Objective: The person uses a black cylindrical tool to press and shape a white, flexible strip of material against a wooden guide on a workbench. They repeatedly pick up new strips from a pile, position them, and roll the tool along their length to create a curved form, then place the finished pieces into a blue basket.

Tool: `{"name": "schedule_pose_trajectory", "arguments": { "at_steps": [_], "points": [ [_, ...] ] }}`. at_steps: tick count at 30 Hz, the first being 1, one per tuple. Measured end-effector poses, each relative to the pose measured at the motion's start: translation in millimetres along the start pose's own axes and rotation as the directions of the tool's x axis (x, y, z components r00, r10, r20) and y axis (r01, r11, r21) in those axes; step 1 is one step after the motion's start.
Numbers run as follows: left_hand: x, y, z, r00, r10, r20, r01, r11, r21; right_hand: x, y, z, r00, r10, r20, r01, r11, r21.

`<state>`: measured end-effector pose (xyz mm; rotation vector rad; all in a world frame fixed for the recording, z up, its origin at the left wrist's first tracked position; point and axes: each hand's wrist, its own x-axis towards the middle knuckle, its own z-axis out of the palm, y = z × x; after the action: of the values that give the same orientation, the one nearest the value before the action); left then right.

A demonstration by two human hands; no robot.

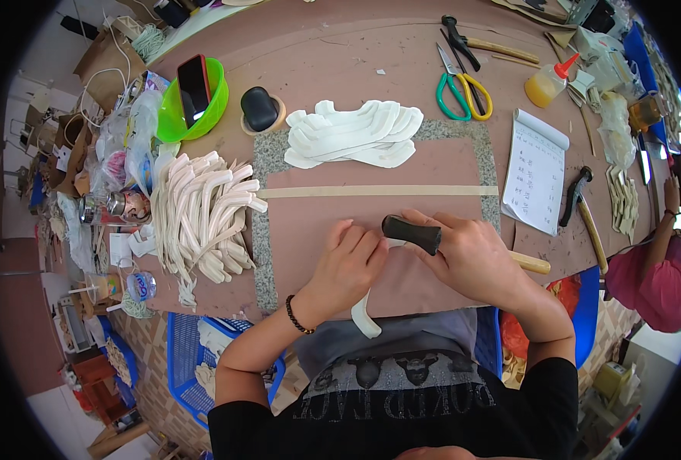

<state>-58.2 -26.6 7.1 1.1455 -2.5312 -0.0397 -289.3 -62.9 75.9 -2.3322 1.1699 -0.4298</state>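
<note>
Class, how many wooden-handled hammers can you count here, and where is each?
3: the first hammer is in the right hand, the second hammer near the scissors, the third hammer right of the notepad. Others may be hidden at the edges.

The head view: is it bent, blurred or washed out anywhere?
In the head view, the tabletop's near edge curves and the corners go black; in the head view, the hammer shows no obvious motion blur; in the head view, the stacked white strips look bright but keep their outlines.

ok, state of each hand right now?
Left hand: curled at a white strip; whether closed on it can't be told.
Right hand: closed, holding the dark-headed hammer.
</note>
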Motion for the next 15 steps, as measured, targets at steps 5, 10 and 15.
{"name": "schedule_pose_trajectory", "arguments": {
  "at_steps": [5, 10, 15],
  "points": [
    [-1.5, 1.5, -1.6, 0.978, -0.171, -0.117, 0.154, 0.978, -0.139, 0.9, 3.8, 6.3, 1.000, 0.005, 0.012, -0.005, 1.000, -0.003],
    [-7.6, 1.3, 6.4, 0.949, -0.260, -0.175, 0.197, 0.929, -0.313, 0.1, 3.0, 6.3, 1.000, -0.003, 0.004, 0.003, 1.000, -0.005],
    [-6.9, 3.6, 7.4, 0.987, -0.088, -0.136, 0.067, 0.987, -0.148, 1.1, 2.5, 3.6, 0.999, -0.033, -0.005, 0.033, 0.999, -0.015]
  ]
}}
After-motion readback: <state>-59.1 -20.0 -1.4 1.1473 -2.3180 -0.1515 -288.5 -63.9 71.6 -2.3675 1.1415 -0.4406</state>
